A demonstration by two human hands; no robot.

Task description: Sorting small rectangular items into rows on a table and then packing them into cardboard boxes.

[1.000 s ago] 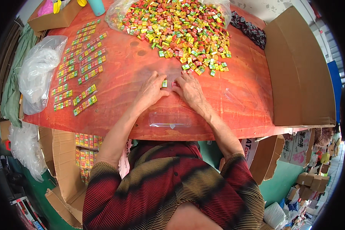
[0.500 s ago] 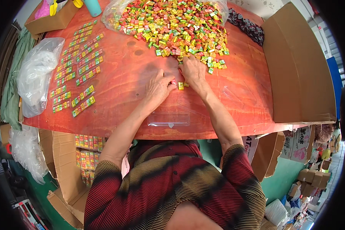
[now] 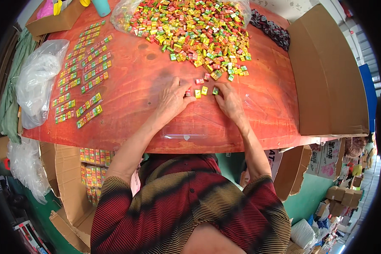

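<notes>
Ok so your left hand (image 3: 172,101) covers part of that red box (image 3: 189,92), and I honestly can't tell if you're gripping it or just touching. Same deal with your right hand (image 3: 231,103) and the green box (image 3: 215,90). Print on either is too tiny to read. The top edge chops off the pile (image 3: 199,34), the clear bag (image 3: 122,16) and the blue cup (image 3: 100,7). Your left sleeve (image 3: 114,207) blocks some packs (image 3: 95,156) down there, and the clutter (image 3: 338,216) lower right is too small to make out.
</notes>
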